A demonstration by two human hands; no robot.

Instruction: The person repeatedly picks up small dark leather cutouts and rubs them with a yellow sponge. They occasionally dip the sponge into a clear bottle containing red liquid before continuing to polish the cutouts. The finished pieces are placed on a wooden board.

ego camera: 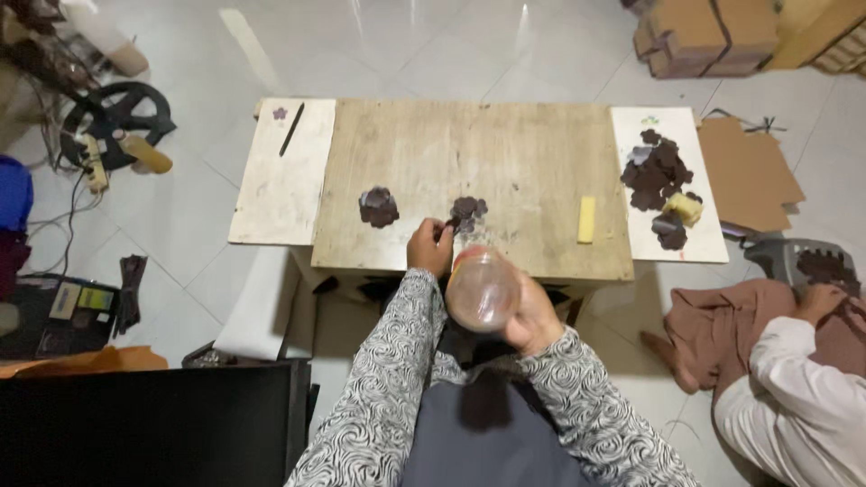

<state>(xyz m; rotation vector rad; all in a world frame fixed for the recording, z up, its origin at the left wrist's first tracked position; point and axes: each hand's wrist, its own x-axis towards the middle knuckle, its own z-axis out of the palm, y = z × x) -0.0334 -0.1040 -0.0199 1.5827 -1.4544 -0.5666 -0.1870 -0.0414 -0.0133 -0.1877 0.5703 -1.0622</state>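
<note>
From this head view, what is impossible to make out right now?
- Bottle: contents blurred; right hand covers its side.
- Left hand: the small dark piece in its grip is too small to identify.
- Table underside: hidden by its top.
- Seated person: cut off by the right edge.

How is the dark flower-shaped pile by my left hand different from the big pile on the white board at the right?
The small pile lies on the bare wooden board, touched by the left hand; the big pile lies on the white board, untouched. The small pile is compact; the big pile spreads wider, with many more pieces and a yellow block beside it. Both look dark brown and flower-shaped.
</note>
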